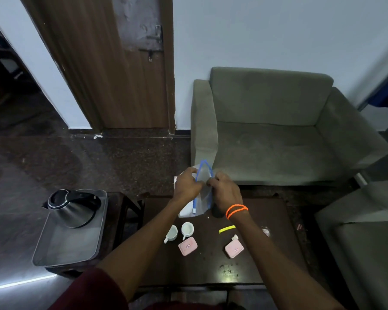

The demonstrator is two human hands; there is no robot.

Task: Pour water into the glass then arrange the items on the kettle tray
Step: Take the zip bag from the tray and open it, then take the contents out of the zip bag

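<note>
Both hands hold a clear plastic zip bag with a blue seal (203, 175) above the far edge of the dark table (211, 260). My left hand (186, 183) grips its left side and my right hand (222, 186) pinches the right side, with the blue rim spread apart. A steel kettle with a black lid (73, 208) stands at the far end of the grey kettle tray (63, 249) on a stool to the left. Two white cups (179, 231) and two pink sachets (188, 246) (234, 249) lie on the table. No glass is visible.
A yellow strip (227, 229) and a crumpled wrapper (266, 231) lie on the table. A white object (185, 212) sits under the bag. A grey sofa (278, 130) stands behind the table, another seat (363, 242) at the right, a wooden door (126, 63) behind.
</note>
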